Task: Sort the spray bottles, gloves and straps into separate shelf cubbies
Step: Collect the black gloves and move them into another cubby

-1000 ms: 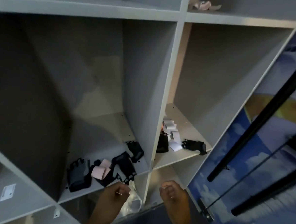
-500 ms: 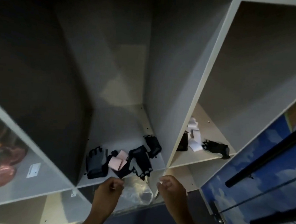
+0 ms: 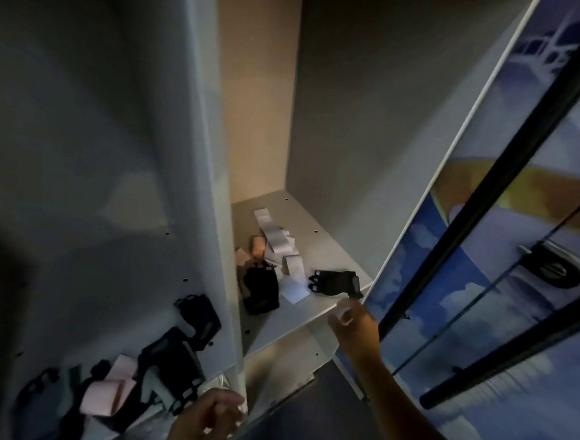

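Here, the right hand [image 3: 352, 318] is reached toward the front right corner of the right cubby's shelf board [image 3: 288, 317], its fingertips just beside a black fingerless glove [image 3: 335, 282] lying at that edge; whether the glove is touched or gripped cannot be told through the blur. Behind the glove, white straps [image 3: 280, 243], pink rolls [image 3: 258, 247] and a black pouch [image 3: 261, 288] are seen toward the board's left side. The left hand [image 3: 209, 420] is held low at the front edge of the left cubby with fingers loosely curled on nothing visible, near black gloves [image 3: 172, 359] and pink wraps [image 3: 108, 396].
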Available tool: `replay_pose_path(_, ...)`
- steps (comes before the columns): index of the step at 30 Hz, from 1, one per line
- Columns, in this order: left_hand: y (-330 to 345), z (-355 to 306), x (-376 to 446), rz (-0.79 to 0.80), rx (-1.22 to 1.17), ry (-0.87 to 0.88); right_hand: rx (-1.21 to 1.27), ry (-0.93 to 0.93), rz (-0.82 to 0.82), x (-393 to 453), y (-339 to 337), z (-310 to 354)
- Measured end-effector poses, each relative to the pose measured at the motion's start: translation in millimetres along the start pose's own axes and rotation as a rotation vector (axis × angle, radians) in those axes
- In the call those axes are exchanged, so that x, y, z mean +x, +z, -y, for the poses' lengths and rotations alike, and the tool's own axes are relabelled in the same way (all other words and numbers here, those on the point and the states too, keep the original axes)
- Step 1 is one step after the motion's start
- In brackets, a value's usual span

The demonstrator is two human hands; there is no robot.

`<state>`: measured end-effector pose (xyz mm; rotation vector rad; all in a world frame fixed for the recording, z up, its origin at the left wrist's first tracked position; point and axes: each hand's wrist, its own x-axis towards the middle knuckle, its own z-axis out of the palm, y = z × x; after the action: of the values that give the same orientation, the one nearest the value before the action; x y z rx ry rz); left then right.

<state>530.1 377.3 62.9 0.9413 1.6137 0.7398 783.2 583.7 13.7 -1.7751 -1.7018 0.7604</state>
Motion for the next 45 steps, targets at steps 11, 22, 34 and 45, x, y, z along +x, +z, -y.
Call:
replay_pose_path(11,93.8,-52.8,84.7,-0.304,-0.158,0.054,-0.533,-0.199,0.216,133.5,17.1,-75.2)
replay_pose_path(22,139.9,-84.0,165.8,-0.132,-0.48,-0.228,-0.226,-0.331,-0.107,109.8,21.1,-74.7)
replay_pose_path(34,136.0,-103.0,195.2,-0.215,-0.585,-0.182,0.046,-0.472,-0.048,43.7,28.3,-35.6)
replay_pose_path(45,98.2,-54.5,164.6,-0.633,-0.312,-0.142,-0.102,-0.525,0.126,100.9,66.2,5.9)
